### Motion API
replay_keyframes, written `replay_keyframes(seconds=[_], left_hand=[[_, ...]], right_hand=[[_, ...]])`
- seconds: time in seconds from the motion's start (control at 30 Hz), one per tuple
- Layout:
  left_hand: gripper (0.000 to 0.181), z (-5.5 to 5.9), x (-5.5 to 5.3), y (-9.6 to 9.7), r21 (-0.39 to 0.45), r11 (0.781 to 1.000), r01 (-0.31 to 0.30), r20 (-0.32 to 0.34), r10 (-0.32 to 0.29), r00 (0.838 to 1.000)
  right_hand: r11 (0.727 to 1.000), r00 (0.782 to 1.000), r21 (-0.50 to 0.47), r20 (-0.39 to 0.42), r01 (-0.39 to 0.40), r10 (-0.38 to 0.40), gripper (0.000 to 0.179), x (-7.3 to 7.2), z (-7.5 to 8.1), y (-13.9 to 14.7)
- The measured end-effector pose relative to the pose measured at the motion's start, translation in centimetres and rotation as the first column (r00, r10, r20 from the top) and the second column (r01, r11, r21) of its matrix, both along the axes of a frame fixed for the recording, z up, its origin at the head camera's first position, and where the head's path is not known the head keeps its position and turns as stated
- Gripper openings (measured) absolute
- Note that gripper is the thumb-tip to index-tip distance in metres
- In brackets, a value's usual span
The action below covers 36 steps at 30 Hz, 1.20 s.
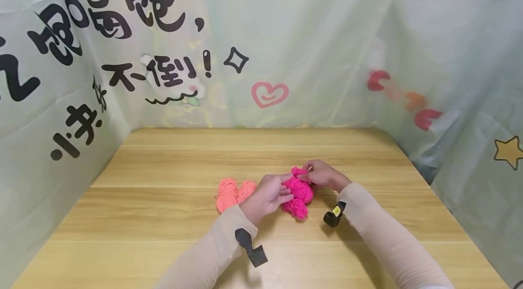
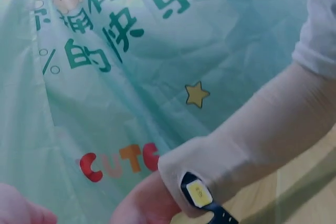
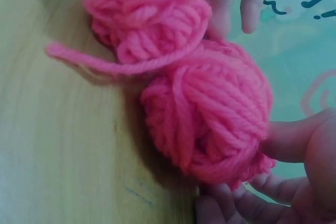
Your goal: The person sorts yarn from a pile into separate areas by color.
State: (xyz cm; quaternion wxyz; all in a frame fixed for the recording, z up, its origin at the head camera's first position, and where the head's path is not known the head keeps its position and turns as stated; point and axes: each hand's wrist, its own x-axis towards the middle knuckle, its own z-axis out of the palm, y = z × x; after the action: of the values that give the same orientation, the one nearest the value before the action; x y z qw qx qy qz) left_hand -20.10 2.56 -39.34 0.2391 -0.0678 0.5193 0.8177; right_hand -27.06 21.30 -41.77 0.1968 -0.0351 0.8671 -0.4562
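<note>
A hot-pink yarn bundle [image 1: 300, 193], wound in lumpy balls, lies between both hands on the table. At its upper right, the right hand [image 1: 323, 174] holds a pink ball with thumb and fingers on either side of it. The right wrist view shows this pink yarn ball [image 3: 210, 114] close up, with a loose strand crossing toward a second lump. Against the bundle's left side rests the left hand [image 1: 269, 193], its fingers fairly straight and touching the yarn. The left wrist view catches the right hand [image 2: 149, 203] but not the yarn.
Orange yarn skeins [image 1: 227, 194] lie left of the left hand, partly hidden behind it. The wooden table [image 1: 163, 157] ends at printed cloth curtains [image 1: 318, 53] at the back and sides. Each wrist carries a black strap device [image 1: 335, 215].
</note>
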Motion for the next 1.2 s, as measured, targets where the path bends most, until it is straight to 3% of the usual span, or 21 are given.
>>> replay_keyframes(seconds=[0.17, 0.4, 0.53, 0.83, 0.97, 1.2], left_hand=[[0.052, 0.4, 0.0, 0.6, 0.042, 0.999, -0.011, 0.031, 0.009, 0.999], [0.05, 0.0, -0.2, 1.2, 0.066, 0.998, -0.009, 0.039, 0.006, 0.999], [0.047, -0.1, -0.2, 1.2, 0.072, 0.997, -0.002, 0.034, 0.0, 0.999], [0.047, 0.0, -0.4, 1.6, 0.05, 0.999, 0.01, 0.028, -0.011, 1.0], [0.048, -0.1, -0.7, 2.1, 0.031, 0.999, 0.015, 0.034, -0.016, 0.999], [0.045, -0.5, -1.1, 3.1, -0.014, 0.999, -0.03, 0.049, 0.031, 0.998]], right_hand=[[1.0, 1.0, 0.004, 0.008, 0.004, -0.004, 0.024, 0.1, 0.0, -0.1], [1.0, 0.999, -0.014, 0.043, 0.014, -0.014, 0.029, 0.2, 0.0, -0.2], [1.0, 1.0, -0.003, 0.013, 0.0, 0.0, 0.028, 0.0, 0.1, 0.1], [1.0, 1.0, 0.0, 0.001, 0.01, -0.01, 0.032, -0.2, 0.9, 0.5], [0.999, 1.0, -0.049, 0.025, 0.006, -0.004, 0.031, 0.0, 1.2, 0.6], [0.993, 0.998, -0.109, 0.035, -0.044, 0.048, 0.034, 0.4, 1.6, 0.6]])
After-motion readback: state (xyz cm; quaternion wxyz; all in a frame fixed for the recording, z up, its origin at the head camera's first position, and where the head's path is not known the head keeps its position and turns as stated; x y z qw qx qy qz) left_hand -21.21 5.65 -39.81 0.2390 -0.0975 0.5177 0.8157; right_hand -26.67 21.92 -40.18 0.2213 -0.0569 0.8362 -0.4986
